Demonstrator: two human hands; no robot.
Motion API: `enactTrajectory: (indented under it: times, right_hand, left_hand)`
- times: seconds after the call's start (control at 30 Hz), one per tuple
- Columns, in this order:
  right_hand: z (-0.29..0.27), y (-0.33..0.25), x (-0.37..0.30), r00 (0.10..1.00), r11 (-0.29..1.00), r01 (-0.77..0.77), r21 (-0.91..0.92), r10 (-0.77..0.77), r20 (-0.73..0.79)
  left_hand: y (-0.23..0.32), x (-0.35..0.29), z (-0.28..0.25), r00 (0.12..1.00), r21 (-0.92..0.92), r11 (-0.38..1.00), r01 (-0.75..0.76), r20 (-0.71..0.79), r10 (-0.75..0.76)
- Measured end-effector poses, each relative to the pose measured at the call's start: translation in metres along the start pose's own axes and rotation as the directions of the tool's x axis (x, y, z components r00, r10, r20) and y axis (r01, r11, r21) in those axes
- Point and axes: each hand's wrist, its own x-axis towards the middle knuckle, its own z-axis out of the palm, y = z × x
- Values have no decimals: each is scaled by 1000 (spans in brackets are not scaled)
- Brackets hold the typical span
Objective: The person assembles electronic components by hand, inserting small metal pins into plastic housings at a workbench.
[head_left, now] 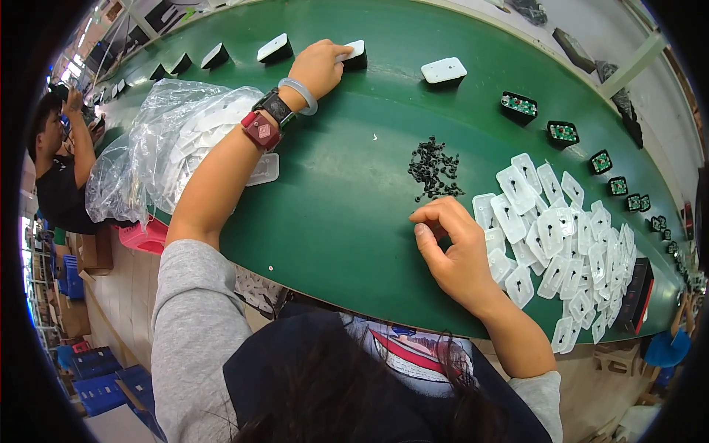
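Note:
My left hand reaches to the far side of the green table, its fingers closed on a black box with a white lid. The index finger lies on the lid, and the hand hides part of the box. Close to the near edge, my right hand is curled, thumb and index finger almost meeting. Anything between those fingertips is too small to make out. Just beyond it lies a pile of small black pin-like parts. To its right spreads a heap of translucent white lids, many with a black part on them.
White-lidded black boxes line the far left. Another lidded box sits right of centre, followed by open boxes with green circuit boards. A clear plastic bag of white lids lies under my left forearm. A co-worker is at left.

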Motion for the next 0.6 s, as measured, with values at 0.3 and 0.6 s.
enactTrajectory:
  times: [0.3,0.6]
  right_hand:
    - [-1,2,-2,1000,1000,9,-17,-9,4]
    - [-6,3,0,1000,1000,-26,-8,25,-12]
  left_hand:
    - [-2,2,-2,995,-114,988,102,32,-99]
    - [4,6,-21,990,-89,987,136,54,-132]
